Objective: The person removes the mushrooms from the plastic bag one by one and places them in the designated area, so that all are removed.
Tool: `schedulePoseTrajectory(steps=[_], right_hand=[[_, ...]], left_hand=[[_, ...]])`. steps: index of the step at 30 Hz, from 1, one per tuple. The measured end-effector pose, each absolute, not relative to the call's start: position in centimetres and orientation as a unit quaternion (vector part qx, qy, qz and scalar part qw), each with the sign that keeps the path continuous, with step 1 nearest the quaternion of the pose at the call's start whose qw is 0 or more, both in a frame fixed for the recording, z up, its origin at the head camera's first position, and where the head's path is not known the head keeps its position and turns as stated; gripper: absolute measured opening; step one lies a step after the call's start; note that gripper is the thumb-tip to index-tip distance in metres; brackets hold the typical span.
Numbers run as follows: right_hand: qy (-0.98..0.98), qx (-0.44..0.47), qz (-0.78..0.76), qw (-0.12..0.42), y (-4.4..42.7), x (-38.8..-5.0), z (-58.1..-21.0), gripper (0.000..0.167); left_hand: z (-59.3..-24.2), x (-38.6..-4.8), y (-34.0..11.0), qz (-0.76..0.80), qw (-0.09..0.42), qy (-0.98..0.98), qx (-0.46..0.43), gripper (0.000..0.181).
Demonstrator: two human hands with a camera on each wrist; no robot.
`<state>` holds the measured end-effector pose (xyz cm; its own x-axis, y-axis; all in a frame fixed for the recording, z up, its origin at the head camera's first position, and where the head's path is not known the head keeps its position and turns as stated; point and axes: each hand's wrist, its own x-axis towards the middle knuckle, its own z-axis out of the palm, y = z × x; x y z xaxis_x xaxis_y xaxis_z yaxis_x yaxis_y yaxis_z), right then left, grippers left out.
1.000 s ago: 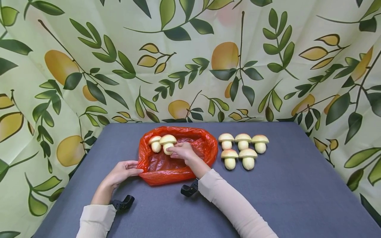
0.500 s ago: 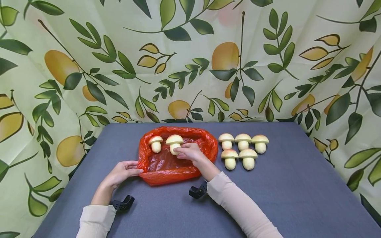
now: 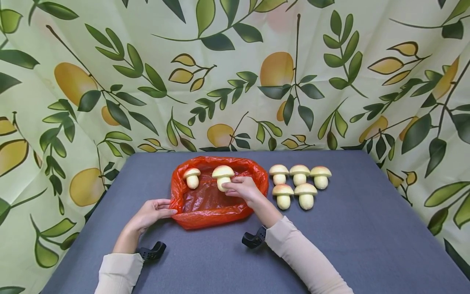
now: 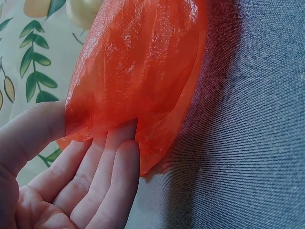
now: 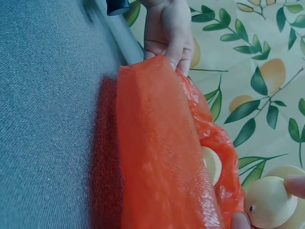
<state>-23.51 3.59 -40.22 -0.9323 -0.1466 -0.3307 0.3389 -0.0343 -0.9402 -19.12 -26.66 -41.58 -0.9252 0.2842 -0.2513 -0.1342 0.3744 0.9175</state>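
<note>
A red plastic bag [image 3: 211,218] lies with its mouth spread wide on the table. My left hand [image 3: 152,214] pinches its left rim between thumb and fingers; the left wrist view shows the film [image 4: 138,62] running between them. By its stem, my right hand [image 3: 244,190] holds a mushroom [image 3: 222,172] with a pale cap over the bag's opening. In the right wrist view, the stem end [image 5: 269,202] of that mushroom sits between thumb and finger. Another mushroom [image 3: 192,178] is inside the bag at the left.
Right of the bag, several more mushrooms [image 3: 299,174] lie in two rows on the grey table [image 3: 352,228]. A leaf-and-fruit patterned cloth [image 3: 235,102] hangs behind and at the sides. Black wrist cameras [image 3: 152,251] are strapped to both wrists.
My right hand has moved rightward with the mushroom, away from the other one in the bag. The left hand has stayed on the bag's rim.
</note>
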Motion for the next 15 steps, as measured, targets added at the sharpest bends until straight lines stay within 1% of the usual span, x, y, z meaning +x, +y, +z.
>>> schedulePoseTrajectory(steps=[10, 15], right_hand=[[0.661, 0.05, -0.73, 0.168, 4.8, -22.6, -39.6, 0.045], [0.663, 0.033, -0.73, 0.166, 5.4, -22.1, -39.5, 0.045]], left_hand=[[-41.6, -19.1, -26.6, 0.558, 0.185, 0.808, 0.043, 0.053], [-41.7, -19.2, -26.6, 0.555, 0.183, 0.81, 0.043, 0.053]])
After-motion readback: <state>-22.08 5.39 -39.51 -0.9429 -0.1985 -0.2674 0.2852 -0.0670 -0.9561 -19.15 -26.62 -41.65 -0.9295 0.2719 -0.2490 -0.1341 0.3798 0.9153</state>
